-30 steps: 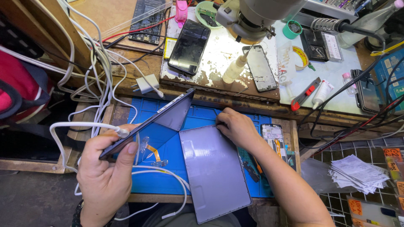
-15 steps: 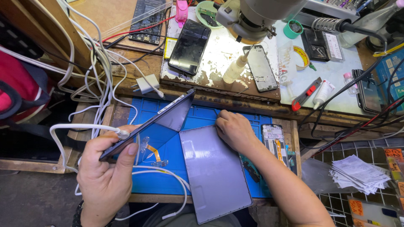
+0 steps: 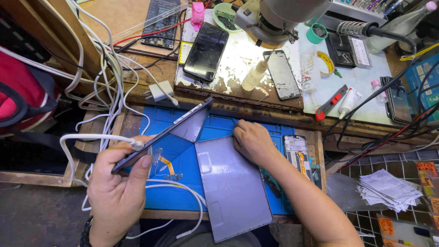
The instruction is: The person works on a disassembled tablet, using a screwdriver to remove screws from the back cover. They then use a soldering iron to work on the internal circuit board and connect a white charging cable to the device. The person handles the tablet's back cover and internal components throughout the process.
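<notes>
Bench count, items as seen
2 hands [image 3: 120,192] are seen, 1 blue mat [image 3: 170,126], 1 grey back panel [image 3: 231,192], 1 dark phone [image 3: 206,51], 1 white charger plug [image 3: 161,91], 1 paper stack [image 3: 388,189].

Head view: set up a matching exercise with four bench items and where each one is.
Items:
1. tablet screen
2. grey back panel
3. dark phone
4. white charger plug

Places:
A. on the wooden ledge beside the cables
B. flat on the blue mat under the right hand
C. tilted up in the left hand
D. on the scuffed white plate

Pairs: 1-C, 2-B, 3-D, 4-A
</notes>
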